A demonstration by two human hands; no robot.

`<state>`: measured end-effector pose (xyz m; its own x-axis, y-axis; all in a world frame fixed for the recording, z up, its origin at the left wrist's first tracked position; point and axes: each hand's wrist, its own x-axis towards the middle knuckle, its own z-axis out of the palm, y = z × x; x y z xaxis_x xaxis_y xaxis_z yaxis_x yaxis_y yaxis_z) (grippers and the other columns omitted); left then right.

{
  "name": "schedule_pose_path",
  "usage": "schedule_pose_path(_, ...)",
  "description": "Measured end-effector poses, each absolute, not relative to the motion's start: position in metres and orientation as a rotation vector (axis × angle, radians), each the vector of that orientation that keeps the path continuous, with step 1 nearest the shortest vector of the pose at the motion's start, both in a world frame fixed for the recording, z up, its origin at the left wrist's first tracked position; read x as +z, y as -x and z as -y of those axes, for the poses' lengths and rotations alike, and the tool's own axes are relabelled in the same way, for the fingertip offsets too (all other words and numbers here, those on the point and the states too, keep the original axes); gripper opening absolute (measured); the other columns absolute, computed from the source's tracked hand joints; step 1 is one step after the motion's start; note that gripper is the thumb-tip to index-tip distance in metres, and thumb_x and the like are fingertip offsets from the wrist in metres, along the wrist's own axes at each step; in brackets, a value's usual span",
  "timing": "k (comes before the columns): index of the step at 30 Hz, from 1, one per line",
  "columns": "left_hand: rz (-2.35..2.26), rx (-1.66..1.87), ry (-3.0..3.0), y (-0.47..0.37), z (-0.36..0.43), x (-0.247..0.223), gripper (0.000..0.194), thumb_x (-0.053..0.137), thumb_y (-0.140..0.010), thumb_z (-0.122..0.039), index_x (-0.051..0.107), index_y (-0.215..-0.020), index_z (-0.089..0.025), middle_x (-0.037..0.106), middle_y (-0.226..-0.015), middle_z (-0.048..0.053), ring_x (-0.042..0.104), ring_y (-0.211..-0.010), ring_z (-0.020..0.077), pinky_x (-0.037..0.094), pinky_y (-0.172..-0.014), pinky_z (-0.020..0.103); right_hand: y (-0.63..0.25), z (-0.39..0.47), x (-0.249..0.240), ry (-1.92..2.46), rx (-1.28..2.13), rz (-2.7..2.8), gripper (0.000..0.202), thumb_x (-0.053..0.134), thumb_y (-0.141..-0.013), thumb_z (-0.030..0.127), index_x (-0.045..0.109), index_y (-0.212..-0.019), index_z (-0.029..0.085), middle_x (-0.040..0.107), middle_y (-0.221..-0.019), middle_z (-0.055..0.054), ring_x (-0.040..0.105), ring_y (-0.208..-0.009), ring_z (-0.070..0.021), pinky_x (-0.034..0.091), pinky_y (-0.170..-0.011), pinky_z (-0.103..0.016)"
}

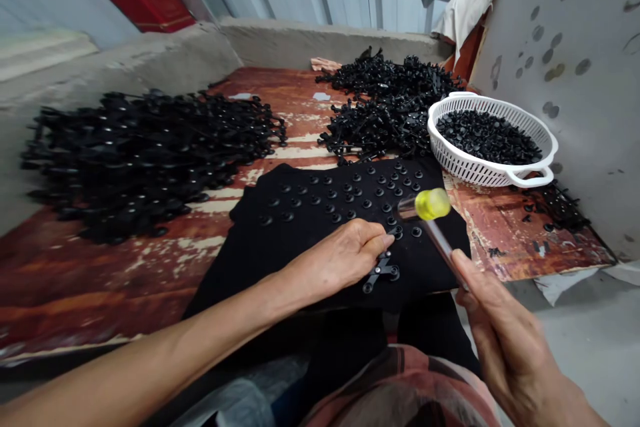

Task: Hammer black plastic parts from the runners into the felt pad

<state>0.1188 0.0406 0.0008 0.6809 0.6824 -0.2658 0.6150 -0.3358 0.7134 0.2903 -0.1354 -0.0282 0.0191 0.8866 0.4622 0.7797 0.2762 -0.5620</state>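
Observation:
My right hand (pixel 505 327) is wrapped round the thin handle of a small mallet (pixel 433 204). Its head has a yellow face and is slightly blurred, raised just above the black cloth (pixel 295 267). Fingers pinched, my left hand (pixel 350 250) grips a black jointed plastic part (pixel 383 272) with splayed arms and round ends, low on the cloth. Under the left fingertips, one end of the part meets a round black cap (pixel 398 232); the exact contact is hidden. Several similar round caps (pixel 331 194) are spread in loose rows across the cloth.
A large heap of black jointed parts (pixel 145 153) lies on the left of the worn red-brown board (pixel 220 213). Another heap (pixel 385 107) stands behind the cloth. The white plastic basket (pixel 493 173) at right holds small black pieces. Beyond it rises a spotted grey panel (pixel 565 80).

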Motion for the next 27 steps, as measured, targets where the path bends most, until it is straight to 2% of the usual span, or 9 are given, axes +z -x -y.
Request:
schedule_pose_path(3, -1.01, 0.108, -2.067, -0.119, -0.041, 0.003, 0.036, 0.04, -0.084, -0.04, 0.044, -0.054, -0.021, 0.042, -0.05, -0.004, 0.037, -0.049, 0.0119, 0.025, -0.049, 0.026, -0.288, 0.132, -0.023, 1.589, 0.198, 1.845, 0.072, 0.04, -0.089, -0.001, 0.028, -0.154, 0.027, 0.064, -0.133, -0.013, 0.067, -0.112, -0.0275, 0.063, -0.083, -0.036)
schedule_pose_path(8, -1.004, 0.102, -2.096, -0.119, -0.042, 0.006, 0.038, 0.04, -0.084, -0.04, 0.039, -0.051, -0.021, 0.041, -0.049, -0.004, 0.036, -0.049, 0.0116, 0.025, -0.051, 0.026, -0.283, 0.138, -0.018, 1.521, 0.124, 1.713, 0.071, 0.04, -0.091, 0.0, 0.026, -0.155, 0.029, 0.056, -0.142, -0.011, 0.065, -0.114, -0.0258, 0.063, -0.078, -0.033)
schedule_pose_path(13, -1.002, 0.112, -2.08, -0.119, -0.043, 0.001, 0.036, 0.04, -0.083, -0.041, 0.043, -0.053, -0.021, 0.045, -0.05, -0.003, 0.039, -0.049, 0.0119, 0.026, -0.05, 0.027, -0.287, 0.137, -0.02, 1.635, 0.193, 1.822, 0.07, 0.039, -0.091, 0.001, 0.028, -0.154, 0.029, 0.066, -0.127, -0.014, 0.073, -0.086, -0.0234, 0.064, -0.063, -0.032)
schedule_pose_path(18, -0.973, 0.121, -2.115, -0.118, -0.044, -0.002, 0.038, 0.037, -0.083, -0.042, 0.042, -0.051, -0.021, 0.043, -0.05, -0.003, 0.04, -0.051, 0.0126, 0.028, -0.052, 0.027, -0.287, 0.141, -0.016, 1.633, 0.155, 1.74, 0.07, 0.039, -0.092, 0.003, 0.025, -0.155, 0.03, 0.063, -0.133, -0.012, 0.073, -0.087, -0.0215, 0.063, -0.064, -0.028)
schedule_pose_path(22, -0.992, 0.088, -2.112, -0.119, -0.044, -0.001, 0.036, 0.037, -0.082, -0.041, 0.043, -0.053, -0.021, 0.045, -0.052, -0.002, 0.04, -0.051, 0.0128, 0.029, -0.053, 0.027, -0.288, 0.139, -0.018, 1.668, 0.15, 1.867, 0.073, 0.039, -0.09, 0.002, 0.023, -0.156, 0.03, 0.071, -0.115, -0.012, 0.074, -0.082, -0.0234, 0.064, -0.064, -0.032)
schedule_pose_path(24, -1.015, 0.067, -2.096, -0.12, -0.044, -0.001, 0.035, 0.037, -0.082, -0.041, 0.045, -0.054, -0.021, 0.046, -0.052, -0.002, 0.04, -0.05, 0.0128, 0.028, -0.052, 0.027, -0.289, 0.137, -0.019, 1.697, 0.214, 1.917, 0.072, 0.037, -0.09, 0.002, 0.025, -0.155, 0.029, 0.071, -0.112, -0.012, 0.073, -0.079, -0.0231, 0.064, -0.066, -0.034)
schedule_pose_path(27, -1.021, 0.071, -2.088, -0.12, -0.045, -0.002, 0.038, 0.039, -0.082, -0.043, 0.044, -0.052, -0.021, 0.043, -0.05, -0.003, 0.038, -0.049, 0.0121, 0.027, -0.05, 0.027, -0.289, 0.136, -0.02, 1.639, 0.219, 1.858, 0.073, 0.036, -0.091, 0.002, 0.018, -0.157, 0.028, 0.07, -0.112, -0.012, 0.072, -0.075, -0.0209, 0.063, -0.064, -0.031)
